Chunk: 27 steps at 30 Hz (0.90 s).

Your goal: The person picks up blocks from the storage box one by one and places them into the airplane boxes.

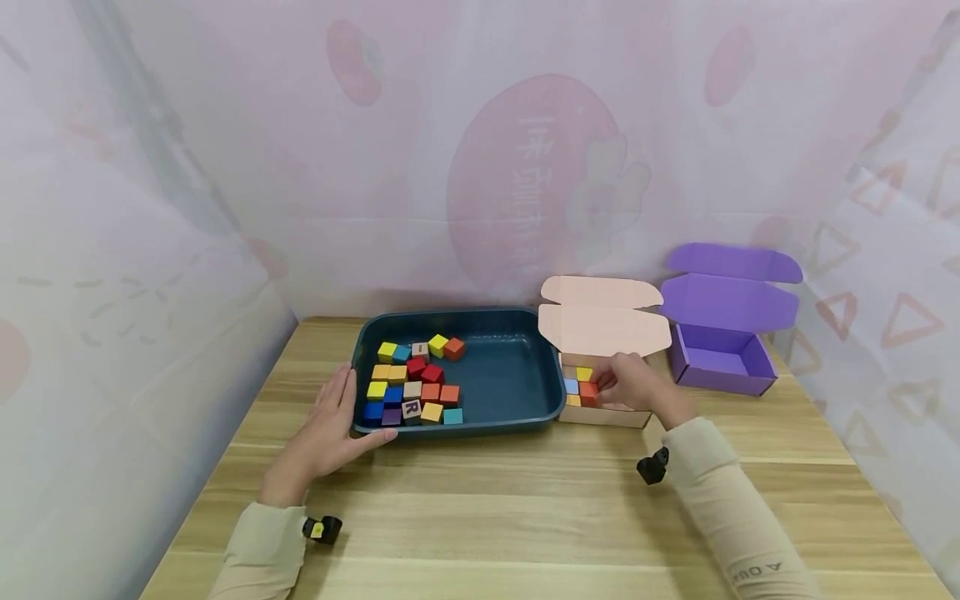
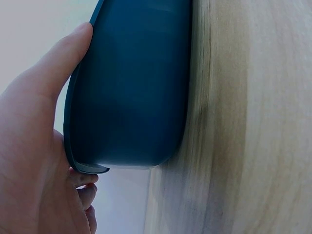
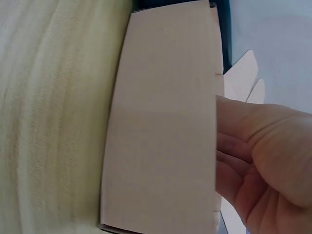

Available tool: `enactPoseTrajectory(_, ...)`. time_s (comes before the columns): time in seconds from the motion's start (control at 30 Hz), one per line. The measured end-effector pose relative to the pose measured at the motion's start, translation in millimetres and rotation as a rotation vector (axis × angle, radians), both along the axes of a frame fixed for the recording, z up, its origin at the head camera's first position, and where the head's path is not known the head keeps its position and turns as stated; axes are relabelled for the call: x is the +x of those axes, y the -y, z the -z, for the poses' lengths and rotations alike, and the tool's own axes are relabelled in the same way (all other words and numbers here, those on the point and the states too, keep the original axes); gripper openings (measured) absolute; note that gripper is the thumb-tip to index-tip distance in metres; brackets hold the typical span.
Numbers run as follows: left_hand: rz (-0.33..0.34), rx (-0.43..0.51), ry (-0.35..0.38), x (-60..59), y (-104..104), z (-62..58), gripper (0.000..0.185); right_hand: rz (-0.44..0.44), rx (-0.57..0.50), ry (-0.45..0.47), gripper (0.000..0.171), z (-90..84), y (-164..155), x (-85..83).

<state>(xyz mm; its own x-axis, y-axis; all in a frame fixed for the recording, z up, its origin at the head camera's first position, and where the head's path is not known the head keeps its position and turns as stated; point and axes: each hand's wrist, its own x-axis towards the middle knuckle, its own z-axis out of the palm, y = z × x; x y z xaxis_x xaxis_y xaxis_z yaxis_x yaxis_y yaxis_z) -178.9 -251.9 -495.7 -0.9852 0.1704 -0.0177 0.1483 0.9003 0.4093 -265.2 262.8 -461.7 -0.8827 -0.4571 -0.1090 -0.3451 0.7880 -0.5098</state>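
Note:
My left hand (image 1: pixel 330 433) rests against the left front corner of a dark blue tray (image 1: pixel 502 426). Its fingers lie straight along the left side and the thumb along the front rim; the left wrist view shows the thumb (image 2: pixel 66 56) on the tray's edge. Several coloured wooden blocks (image 1: pixel 412 390) fill the tray's left half. My right hand (image 1: pixel 630 385) reaches into an open pale pink box (image 1: pixel 606 415), its curled fingers pinching a red block (image 1: pixel 588 393) beside yellow and light blue blocks. In the right wrist view the box's front wall (image 3: pixel 163 122) hides the fingertips.
An open purple box (image 1: pixel 723 375) stands to the right of the pink one, lid raised. Both lids lean back near a printed cloth wall (image 1: pixel 420 208). The wooden tabletop (image 1: pixel 495 508) extends in front of the tray and boxes.

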Motion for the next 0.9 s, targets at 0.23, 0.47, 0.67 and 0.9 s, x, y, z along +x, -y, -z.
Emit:
enactPoseTrajectory(0.23, -0.006, 0.008, 0.004, 0.8, -1, 1.1, 0.13, 0.023, -0.033, -0.039, 0.018, 8.3, 3, 1.6)
enactPoseTrajectory(0.47, -0.006, 0.008, 0.0, -0.5, 1, 2.6, 0.13, 0.064, -0.017, -0.098, 0.015, 10.4, 6, 2.5)
enactPoseTrajectory(0.67, -0.003, 0.006, 0.001, -0.5, 2, 3.0, 0.13, 0.065, -0.006, -0.112, 0.01, 10.2, 7, 2.7)
enactPoseTrajectory(0.9, 0.002, 0.002, -0.001, -0.8, 2, 2.8, 0.131, 0.063, 0.02, -0.165, 0.015, -3.0, 12, 7.8)
